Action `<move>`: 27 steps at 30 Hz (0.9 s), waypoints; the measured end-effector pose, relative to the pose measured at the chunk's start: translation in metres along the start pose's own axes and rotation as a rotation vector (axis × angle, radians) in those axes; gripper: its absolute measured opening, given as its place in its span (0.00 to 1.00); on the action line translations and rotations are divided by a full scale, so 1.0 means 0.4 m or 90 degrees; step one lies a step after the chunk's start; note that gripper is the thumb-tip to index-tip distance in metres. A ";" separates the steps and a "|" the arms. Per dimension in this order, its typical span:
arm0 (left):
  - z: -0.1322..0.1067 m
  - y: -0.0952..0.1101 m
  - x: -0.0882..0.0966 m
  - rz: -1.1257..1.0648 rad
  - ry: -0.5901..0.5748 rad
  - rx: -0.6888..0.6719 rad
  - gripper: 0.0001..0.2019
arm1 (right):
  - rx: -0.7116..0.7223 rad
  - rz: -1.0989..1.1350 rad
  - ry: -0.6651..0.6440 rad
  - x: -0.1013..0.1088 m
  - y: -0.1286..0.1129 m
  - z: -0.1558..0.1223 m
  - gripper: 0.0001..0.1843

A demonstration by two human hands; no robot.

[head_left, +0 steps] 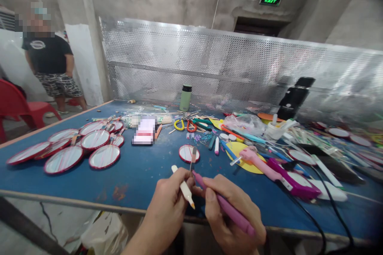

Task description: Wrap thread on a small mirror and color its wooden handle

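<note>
My left hand (pixel 170 195) is closed around a white marker (pixel 186 191) with an orange tip pointing down. Its fingertips also pinch a flat stick (pixel 193 158), greyish at the top end, which overlaps a small round red-rimmed mirror (pixel 185 153); whether stick and mirror are joined, I cannot tell. In my right hand (pixel 233 217) lies a purple-pink marker (pixel 230 209), gripped like a pen, its front end close to the stick and the left fingertips. Both hands are held over the table's front edge.
Several red-rimmed mirrors (pixel 64 159) overlap on the left of the blue table (pixel 143 179). A phone (pixel 145 131) and green bottle (pixel 186 97) stand farther back. A pink glue gun (pixel 260 162), purple device (pixel 295 181) and black cables (pixel 332 203) crowd the right. A person (pixel 49 55) stands back left.
</note>
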State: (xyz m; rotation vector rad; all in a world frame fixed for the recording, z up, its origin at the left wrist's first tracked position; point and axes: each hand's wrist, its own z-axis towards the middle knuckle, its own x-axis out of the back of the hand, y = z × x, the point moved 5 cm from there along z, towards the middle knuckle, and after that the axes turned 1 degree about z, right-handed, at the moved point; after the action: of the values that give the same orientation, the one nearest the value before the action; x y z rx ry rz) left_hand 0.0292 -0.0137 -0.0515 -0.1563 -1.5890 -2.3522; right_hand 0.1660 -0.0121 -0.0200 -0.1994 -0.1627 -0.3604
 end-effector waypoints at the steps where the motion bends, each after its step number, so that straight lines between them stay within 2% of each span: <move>1: 0.000 -0.001 0.000 -0.003 -0.001 0.001 0.11 | -0.001 -0.002 0.001 0.000 0.000 0.000 0.13; 11: 0.000 0.001 -0.003 0.000 -0.009 0.002 0.12 | -0.005 -0.011 0.046 0.009 -0.011 0.007 0.13; 19: -0.001 0.003 -0.004 0.002 -0.009 -0.002 0.12 | 0.011 -0.006 0.002 0.000 -0.004 0.005 0.14; 27: 0.001 0.000 -0.005 -0.017 -0.017 0.004 0.12 | 0.010 -0.025 0.029 0.008 -0.009 0.003 0.12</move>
State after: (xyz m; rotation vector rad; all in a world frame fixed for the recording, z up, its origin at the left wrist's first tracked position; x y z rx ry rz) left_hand 0.0312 -0.0130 -0.0520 -0.1658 -1.6203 -2.3747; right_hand 0.1676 -0.0162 -0.0176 -0.1723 -0.1248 -0.4018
